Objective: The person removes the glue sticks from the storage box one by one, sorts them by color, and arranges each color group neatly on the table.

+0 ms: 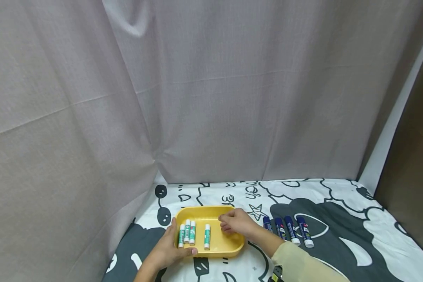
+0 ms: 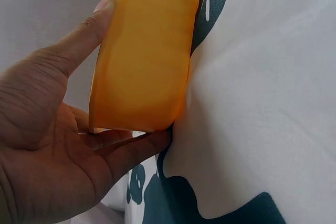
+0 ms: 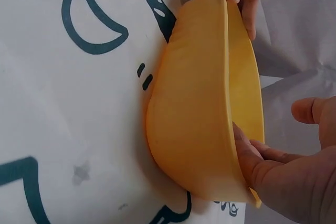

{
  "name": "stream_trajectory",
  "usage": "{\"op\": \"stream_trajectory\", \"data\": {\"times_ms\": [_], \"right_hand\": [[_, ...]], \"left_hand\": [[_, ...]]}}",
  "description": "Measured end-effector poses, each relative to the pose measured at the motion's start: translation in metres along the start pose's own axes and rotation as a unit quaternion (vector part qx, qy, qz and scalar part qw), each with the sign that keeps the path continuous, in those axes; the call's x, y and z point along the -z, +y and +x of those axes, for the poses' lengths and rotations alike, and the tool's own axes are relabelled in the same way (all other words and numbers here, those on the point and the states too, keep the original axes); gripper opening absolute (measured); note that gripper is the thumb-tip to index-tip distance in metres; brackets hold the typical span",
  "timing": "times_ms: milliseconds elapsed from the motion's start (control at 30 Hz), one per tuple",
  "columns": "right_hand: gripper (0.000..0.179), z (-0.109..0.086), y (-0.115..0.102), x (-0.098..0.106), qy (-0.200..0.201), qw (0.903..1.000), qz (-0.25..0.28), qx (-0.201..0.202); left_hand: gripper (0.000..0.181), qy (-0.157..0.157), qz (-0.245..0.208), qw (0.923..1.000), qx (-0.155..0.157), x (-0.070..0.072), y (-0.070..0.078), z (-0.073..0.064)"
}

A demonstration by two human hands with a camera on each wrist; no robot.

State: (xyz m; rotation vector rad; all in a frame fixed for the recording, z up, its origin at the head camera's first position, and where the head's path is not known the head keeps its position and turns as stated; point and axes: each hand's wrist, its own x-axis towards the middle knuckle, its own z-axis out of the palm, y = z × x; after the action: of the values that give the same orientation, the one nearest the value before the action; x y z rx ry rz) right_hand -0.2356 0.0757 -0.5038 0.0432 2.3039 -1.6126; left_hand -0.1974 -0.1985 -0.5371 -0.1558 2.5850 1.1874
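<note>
Right hand (image 1: pixel 235 222) at the right end of the yellow tray (image 1: pixel 223 247), thumb spread well apart from loosely bent fingers, fingers reaching inside the rim; no item visible in hold. Left hand (image 1: pixel 167 246) gripping the opposite end, thumb along the near rim, fingers against the outside of the end wall. Inside the tray, toward the left: three white-and-green tubes (image 1: pixel 187 231) side by side. Near the middle of the tray: a fourth white-and-green tube (image 1: pixel 207 237), upright in line but apart from the trio. Beyond the right forearm: four blue tubes (image 1: pixel 290 227) in a row on the patterned cloth (image 1: pixel 387 239), partly hidden at the near ends. Judged from this layout: partway along, with white-and-green tubes already in the tray and blue tubes still outside. Possibly remaining: closing the gap in the tray row, and handling of the blue tubes. Cannot tell any intended final arrangement.
</note>
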Motion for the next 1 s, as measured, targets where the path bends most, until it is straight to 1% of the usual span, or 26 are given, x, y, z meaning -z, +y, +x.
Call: {"op": "stream_trajectory", "data": {"times_ms": [267,500,633,833,1000], "right_hand": [[0.041,0.008,0.003,-0.016,-0.021,0.9995,0.01,-0.022],[0.039,0.009,0.006,-0.028,-0.043,0.9985,0.022,-0.026],[0.039,0.01,0.007,-0.032,-0.052,0.9975,0.036,-0.031],[0.042,0.016,0.008,-0.039,-0.051,0.9955,0.07,-0.037],[0.042,0.02,0.009,-0.046,-0.053,0.9937,0.085,-0.05]], "left_hand": [[0.152,0.001,-0.001,1.0,0.001,0.0,-0.001,0.001],[0.152,-0.001,-0.004,0.9999,-0.011,-0.002,-0.003,0.0],[0.152,-0.001,-0.004,0.9999,-0.012,-0.001,-0.002,0.0],[0.152,0.003,-0.008,0.9997,-0.022,0.001,-0.001,-0.001],[0.151,0.001,-0.011,0.9997,-0.023,0.001,-0.002,-0.001]]}}
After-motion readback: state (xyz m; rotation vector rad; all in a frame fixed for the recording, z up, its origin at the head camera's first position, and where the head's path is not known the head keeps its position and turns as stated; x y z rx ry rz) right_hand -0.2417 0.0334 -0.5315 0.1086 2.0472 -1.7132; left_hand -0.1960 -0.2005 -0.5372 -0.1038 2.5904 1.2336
